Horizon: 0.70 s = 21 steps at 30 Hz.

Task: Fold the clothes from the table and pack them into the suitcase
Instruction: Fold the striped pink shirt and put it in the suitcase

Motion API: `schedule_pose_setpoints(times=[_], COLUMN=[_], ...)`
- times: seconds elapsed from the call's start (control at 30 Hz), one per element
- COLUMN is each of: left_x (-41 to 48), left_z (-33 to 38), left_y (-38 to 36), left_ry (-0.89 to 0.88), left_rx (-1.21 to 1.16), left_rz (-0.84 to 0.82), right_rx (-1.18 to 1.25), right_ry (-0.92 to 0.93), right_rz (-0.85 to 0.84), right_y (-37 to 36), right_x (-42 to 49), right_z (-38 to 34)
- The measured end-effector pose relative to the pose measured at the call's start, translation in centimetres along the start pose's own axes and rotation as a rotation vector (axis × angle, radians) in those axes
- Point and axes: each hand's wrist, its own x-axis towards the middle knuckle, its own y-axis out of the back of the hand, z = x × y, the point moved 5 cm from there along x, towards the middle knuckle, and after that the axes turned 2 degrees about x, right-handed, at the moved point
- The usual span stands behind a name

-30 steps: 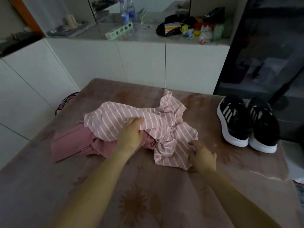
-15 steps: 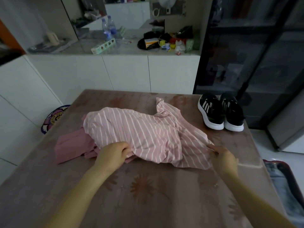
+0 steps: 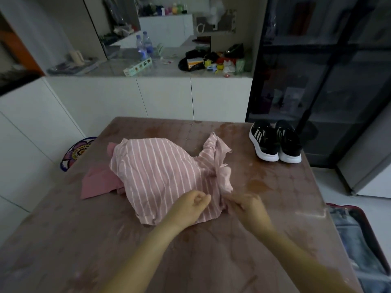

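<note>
A pink shirt with white stripes (image 3: 160, 174) lies crumpled in the middle of the brown patterned table (image 3: 211, 261). A plain pink garment (image 3: 97, 185) pokes out from under its left side. My left hand (image 3: 190, 207) pinches the striped shirt's near edge with closed fingers. Close beside it, my right hand (image 3: 246, 207) grips a bunched part of the same shirt, a little blurred. An open red suitcase (image 3: 359, 240) with denim clothes inside stands on the floor at the lower right.
A pair of black sneakers with white soles (image 3: 275, 142) sits on the table's far right corner. White cabinets with a cluttered counter (image 3: 169, 66) stand behind the table. A dark glass cabinet (image 3: 328, 81) is at the right, a flowered mat (image 3: 78, 150) on the floor at the left.
My hands have come together at the shirt's near edge; half a second ago they were spread wide at its two sides. The shirt is bunched narrower now.
</note>
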Motion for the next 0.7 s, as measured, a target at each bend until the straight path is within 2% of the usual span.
schedule_pose_setpoints(times=[0.07, 0.13, 0.27, 0.33, 0.4, 0.47, 0.53, 0.63, 0.7], left_x=[0.7, 1.4, 1.5, 1.0, 0.3, -0.7, -1.9, -3.8, -4.3], left_z=[1.4, 1.1, -0.1, 0.0, 0.7, 1.8, 2.8, 4.0, 4.5], left_y=[-1.7, -3.2, -4.3, -4.2, -3.9, -4.7, -5.8, -6.6, -5.5], left_ry=[0.110, 0.235, 0.270, 0.209, 0.134, 0.043, -0.056, -0.180, -0.184], left_rx=[-0.253, -0.381, -0.166, -0.148, -0.165, -0.076, 0.093, 0.150, 0.121], left_rz=[0.018, 0.061, 0.157, 0.207, 0.157, -0.016, -0.194, -0.341, -0.290], right_rx=[-0.011, -0.033, 0.041, 0.200, 0.255, 0.131, 0.001, -0.165, -0.308], right_ry=[0.125, 0.206, 0.285, 0.138, -0.133, -0.351, -0.479, -0.491, -0.425], right_rz=[-0.067, -0.123, -0.307, -0.307, -0.175, -0.107, -0.172, -0.327, -0.417], right_y=[-1.6, -2.7, -2.8, -1.3, 0.3, 1.0, 0.7, -0.6, -1.3], right_x=[-1.0, -2.6, -5.1, -5.2, -4.8, -4.4, -3.8, -2.7, -2.1], right_z=[-2.1, -3.3, -4.0, -3.1, -0.1, 3.7, 6.0, 6.9, 7.3])
